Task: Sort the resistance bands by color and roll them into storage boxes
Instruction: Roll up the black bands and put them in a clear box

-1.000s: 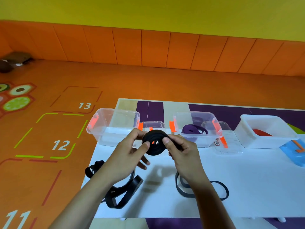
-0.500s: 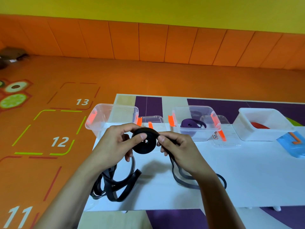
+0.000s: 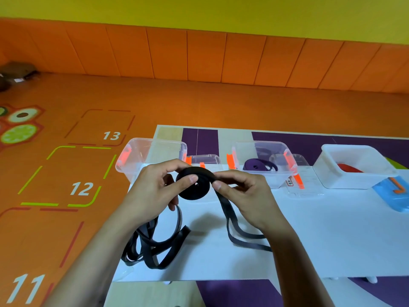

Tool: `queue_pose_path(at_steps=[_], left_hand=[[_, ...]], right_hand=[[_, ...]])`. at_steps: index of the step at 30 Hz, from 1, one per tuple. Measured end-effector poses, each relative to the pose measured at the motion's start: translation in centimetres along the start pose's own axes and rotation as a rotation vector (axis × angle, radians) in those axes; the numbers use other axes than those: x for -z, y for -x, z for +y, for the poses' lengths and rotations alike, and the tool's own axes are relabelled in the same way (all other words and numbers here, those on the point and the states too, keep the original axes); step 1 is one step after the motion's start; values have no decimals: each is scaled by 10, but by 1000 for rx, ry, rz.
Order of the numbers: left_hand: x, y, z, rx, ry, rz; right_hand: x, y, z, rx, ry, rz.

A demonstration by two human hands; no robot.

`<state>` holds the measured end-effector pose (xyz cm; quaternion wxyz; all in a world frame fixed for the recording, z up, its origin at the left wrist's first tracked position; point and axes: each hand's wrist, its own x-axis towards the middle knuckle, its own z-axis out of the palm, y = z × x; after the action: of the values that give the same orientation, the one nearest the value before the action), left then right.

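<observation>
A half-rolled black resistance band [image 3: 194, 185] is held above the white table [image 3: 321, 235]. My left hand [image 3: 155, 191] grips the roll, thumb across its face. My right hand [image 3: 245, 193] pinches the band where it leaves the roll; the loose tail [image 3: 234, 231] hangs down onto the table. More black bands [image 3: 155, 244] lie tangled at the table's near left edge. At the back stand a clear box [image 3: 152, 156] on the left, a clear box [image 3: 278, 160] with a purple band [image 3: 256, 165], and a white box [image 3: 354, 173] with a red band [image 3: 349, 168].
Clear lids with orange clips [image 3: 205, 160] lie between the boxes, another lid [image 3: 305, 185] right of the purple box. A blue lid [image 3: 396, 193] sits at the right edge. Orange floor with numbered squares [image 3: 81, 188] lies left of the table.
The roll has been turned in my hands and sits a little lower and closer to me. The loose tail on the table has become shorter.
</observation>
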<state>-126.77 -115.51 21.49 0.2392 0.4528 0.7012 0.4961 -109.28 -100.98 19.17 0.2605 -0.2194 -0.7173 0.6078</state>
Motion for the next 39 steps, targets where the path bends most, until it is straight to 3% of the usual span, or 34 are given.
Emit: queue_pose_path(at_steps=[13, 18, 31, 39], left_hand=[[-1, 4, 14, -9, -115, 6], [-1, 4, 14, -12, -126, 14], [0, 7, 18, -15, 74, -13], [-4, 6, 8, 26, 200, 34]], right_hand=[[5, 2, -6, 61, 24, 44], [6, 0, -4, 102, 220, 70], [-1, 0, 3, 21, -81, 7], [-6, -3, 5, 39, -87, 45]])
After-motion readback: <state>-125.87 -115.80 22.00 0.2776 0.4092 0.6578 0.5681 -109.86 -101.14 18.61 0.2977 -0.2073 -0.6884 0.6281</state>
